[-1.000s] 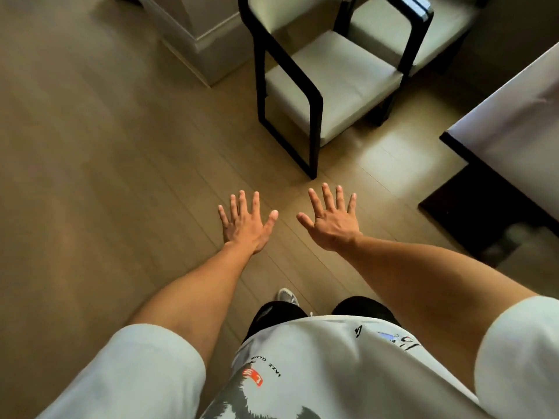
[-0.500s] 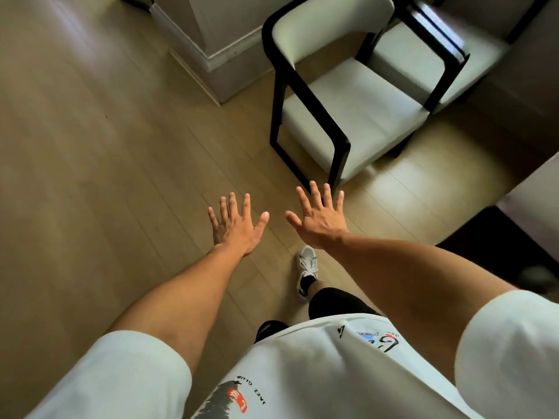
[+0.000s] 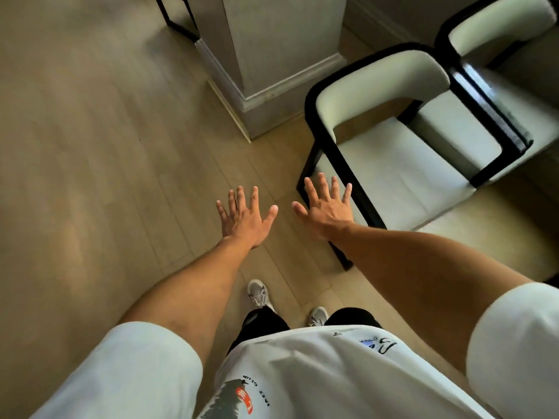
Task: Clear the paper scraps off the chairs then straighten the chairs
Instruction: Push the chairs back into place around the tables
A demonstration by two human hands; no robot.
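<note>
Two black-framed chairs with pale cushions stand at the right: the near chair and a second chair behind it, side by side. No paper scraps show on their seats. My left hand hovers over the wooden floor, palm down, fingers spread, holding nothing. My right hand is also spread and empty, just left of the near chair's black front arm, its fingertips overlapping the frame; whether it touches is unclear.
A grey square pillar with a skirting base rises behind the hands, left of the near chair. Another black chair leg shows at the top left. Wooden floor spreads out to the left. My shoes are below.
The view has swung left and closer: the chairs slid right and the table at the right left the frame. Both hands stay spread and empty, and the right one now reaches the near chair's frame.
</note>
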